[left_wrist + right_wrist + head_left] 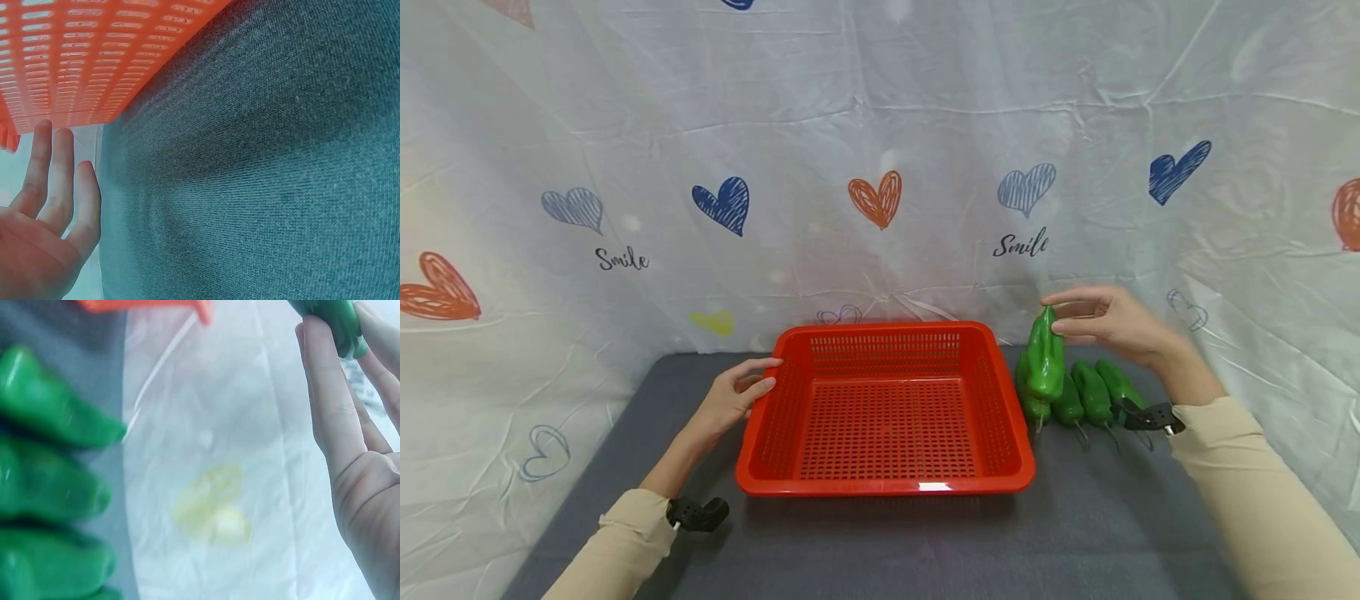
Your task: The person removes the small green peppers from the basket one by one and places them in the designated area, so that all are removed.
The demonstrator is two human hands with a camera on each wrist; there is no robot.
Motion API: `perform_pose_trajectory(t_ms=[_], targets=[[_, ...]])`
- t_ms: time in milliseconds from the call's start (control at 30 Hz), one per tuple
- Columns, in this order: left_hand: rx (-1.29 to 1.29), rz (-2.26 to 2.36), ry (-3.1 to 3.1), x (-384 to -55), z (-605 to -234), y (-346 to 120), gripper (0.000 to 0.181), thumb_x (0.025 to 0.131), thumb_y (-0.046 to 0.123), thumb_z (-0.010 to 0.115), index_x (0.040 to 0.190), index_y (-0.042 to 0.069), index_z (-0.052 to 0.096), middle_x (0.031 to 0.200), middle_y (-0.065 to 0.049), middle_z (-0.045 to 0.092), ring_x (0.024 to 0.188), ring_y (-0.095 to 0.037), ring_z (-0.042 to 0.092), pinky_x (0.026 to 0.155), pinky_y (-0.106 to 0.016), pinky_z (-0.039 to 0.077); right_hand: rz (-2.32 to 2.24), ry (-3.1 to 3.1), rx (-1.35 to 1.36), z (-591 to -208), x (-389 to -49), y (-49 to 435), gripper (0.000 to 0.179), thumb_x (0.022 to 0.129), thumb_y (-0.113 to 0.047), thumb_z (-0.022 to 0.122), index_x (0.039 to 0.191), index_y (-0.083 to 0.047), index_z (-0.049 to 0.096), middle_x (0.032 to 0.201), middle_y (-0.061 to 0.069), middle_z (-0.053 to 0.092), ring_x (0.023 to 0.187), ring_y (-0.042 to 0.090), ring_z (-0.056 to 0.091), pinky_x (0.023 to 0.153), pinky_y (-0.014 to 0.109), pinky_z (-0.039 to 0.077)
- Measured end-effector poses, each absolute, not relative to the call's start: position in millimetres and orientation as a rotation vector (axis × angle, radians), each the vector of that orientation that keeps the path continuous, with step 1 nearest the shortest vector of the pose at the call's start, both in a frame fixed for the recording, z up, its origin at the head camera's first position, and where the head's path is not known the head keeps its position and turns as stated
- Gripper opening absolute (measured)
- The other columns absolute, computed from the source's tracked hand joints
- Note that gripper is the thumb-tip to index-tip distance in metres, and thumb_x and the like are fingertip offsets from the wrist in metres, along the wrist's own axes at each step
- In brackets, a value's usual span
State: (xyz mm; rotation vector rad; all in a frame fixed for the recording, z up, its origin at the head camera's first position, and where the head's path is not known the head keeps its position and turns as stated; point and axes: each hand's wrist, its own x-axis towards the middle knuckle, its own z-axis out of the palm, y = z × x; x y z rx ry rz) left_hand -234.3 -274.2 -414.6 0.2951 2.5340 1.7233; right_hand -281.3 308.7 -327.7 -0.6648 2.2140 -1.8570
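Observation:
My right hand (1097, 321) pinches a green pepper (1045, 358) by its upper end, so the pepper hangs down just right of the basket. In the right wrist view part of this pepper (334, 322) shows between the fingers and thumb. Below it, several more green peppers (1092, 393) lie side by side, partly hidden by the held one. My left hand (735, 392) holds the left rim of a red plastic basket (887, 487), thumb and forefinger at the edge. The left wrist view shows other fingers (62, 169) extended beside the slotted wall.
The basket stands on a dark grey cloth-covered table (880, 542), with nothing visible inside it. Behind the table hangs a white curtain (880, 275) printed with hearts and the word "Smile".

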Motion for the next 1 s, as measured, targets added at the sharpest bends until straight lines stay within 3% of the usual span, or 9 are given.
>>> perform_pose_trajectory(t_ms=[800,1000], targets=[[0.28,1.756,2.494,-233,-413,-274,0.05,0.103,0.026,0.064,0.148,0.009,0.052,0.141,-0.024,0.054,0.113,-0.034,0.063,0.074,-0.039,0.058,-1.786,2.27,-0.581,-365,-277,409,0.042,0.099,0.011,0.058,0.138,-0.002,0.062,0.128,-0.005,0.066,0.111,0.013,0.065,0.085,0.037,0.056],[0.273,1.755,2.492,-234,-414,-274,0.051,0.103,0.028,0.064,0.149,0.009,0.051,0.143,-0.024,0.053,0.118,-0.038,0.06,0.077,-0.042,0.058,-1.797,2.262,-0.533,-372,-276,433,0.043,0.099,0.014,0.056,0.136,-0.004,0.065,0.126,-0.002,0.068,0.109,0.014,0.067,0.085,0.036,0.056]])
